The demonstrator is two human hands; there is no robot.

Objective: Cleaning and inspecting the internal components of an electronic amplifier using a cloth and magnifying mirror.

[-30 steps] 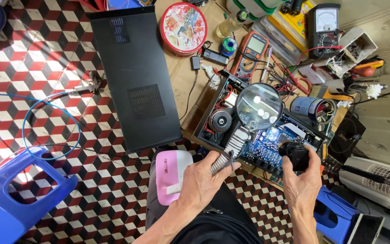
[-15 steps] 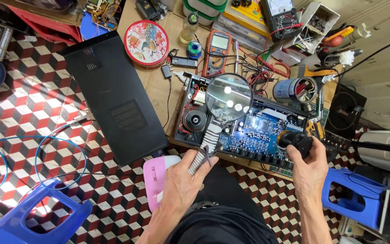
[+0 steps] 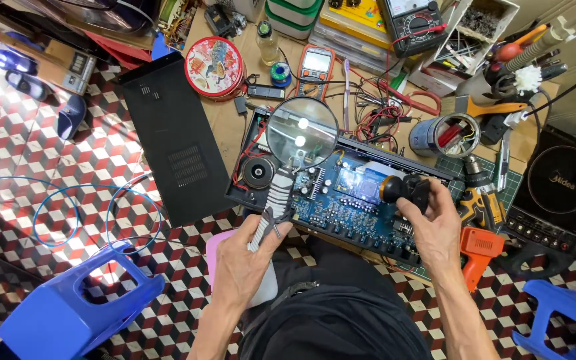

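Observation:
My left hand [image 3: 245,257] grips the ribbed handle of a round magnifying glass [image 3: 300,133], holding its lens over an opened black amplifier chassis [image 3: 255,200] with a blue circuit board [image 3: 355,203] inside. My right hand [image 3: 435,223] holds a small black torch [image 3: 405,189] with an orange ring, aimed down at the board's right part. Two bright light spots show in the lens. A round transformer [image 3: 259,172] sits at the chassis' left end.
The black chassis lid [image 3: 171,137] lies on the patterned floor to the left. A red round tin [image 3: 215,67], an orange multimeter [image 3: 316,67], tangled wires [image 3: 381,113], a can of tools [image 3: 451,135], an orange drill [image 3: 478,227], blue stools [image 3: 78,310] and a black cooktop [image 3: 558,187] surround the work.
The head view shifted, so the chassis sits more centred and nearer. Both hands keep their grips; the lens and torch stay over the board.

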